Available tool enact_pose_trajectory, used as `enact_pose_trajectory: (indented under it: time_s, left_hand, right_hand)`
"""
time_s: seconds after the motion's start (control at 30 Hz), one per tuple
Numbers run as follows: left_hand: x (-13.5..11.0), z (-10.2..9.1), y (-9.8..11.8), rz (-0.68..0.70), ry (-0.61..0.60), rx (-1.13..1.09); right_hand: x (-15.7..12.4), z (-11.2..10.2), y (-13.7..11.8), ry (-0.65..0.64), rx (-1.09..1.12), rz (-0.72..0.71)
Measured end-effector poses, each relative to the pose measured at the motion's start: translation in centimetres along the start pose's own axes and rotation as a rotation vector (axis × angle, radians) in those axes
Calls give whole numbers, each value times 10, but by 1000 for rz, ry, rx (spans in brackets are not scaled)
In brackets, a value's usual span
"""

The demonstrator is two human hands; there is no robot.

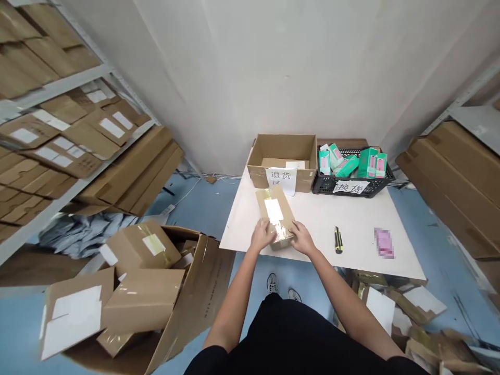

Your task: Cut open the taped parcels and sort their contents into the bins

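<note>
Fingers of left hand (262, 235) grip left side of taped brown rectangular cardboard parcel (275, 212), over white flat bench (320, 213) by its near edge; fingers of right hand (302, 238) grip right side. If one hold loosens, parcel could slip off; sweeping right could knock black-and-yellow plastic box cutter (338, 240).

Light even, fairly bright, whitish; source out of view. Shadows faint, soft. Glare on parcel tape (279, 229); label (274, 210) nearly burnt out. Wall (234, 67) flat grey. Centre reasonably crisp. Wide-angle stretch slants left shelf (62, 86), right shelf (478, 122). Lower-right cartons (425, 338) soft. Pink item (384, 242) pixelated into blocks.
</note>
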State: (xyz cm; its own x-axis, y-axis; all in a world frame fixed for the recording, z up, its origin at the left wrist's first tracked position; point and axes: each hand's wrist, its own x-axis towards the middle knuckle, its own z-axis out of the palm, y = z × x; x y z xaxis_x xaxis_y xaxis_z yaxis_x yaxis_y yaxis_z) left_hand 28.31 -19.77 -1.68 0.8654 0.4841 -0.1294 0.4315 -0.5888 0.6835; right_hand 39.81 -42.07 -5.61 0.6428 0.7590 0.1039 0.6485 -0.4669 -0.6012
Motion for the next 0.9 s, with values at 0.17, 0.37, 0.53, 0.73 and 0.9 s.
enact_pose_trajectory:
  time_s: [0.17,0.37,0.53,0.73,0.9]
  left_hand:
    - [106,-76,0,218,-198,69]
    - [185,-81,-10,232,-445,368]
    - [181,-66,-28,281,-450,526]
    - [154,-12,-3,254,-384,526]
    - [136,36,40,145,-384,455]
  right_hand:
    - [35,-30,-20,29,-115,8]
    - [19,-71,59,149,-191,381]
    - [-41,-83,154,42,-176,875]
    - [-49,-54,222,-200,-50,1113]
    - [-39,-27,239,-281,-12,1119]
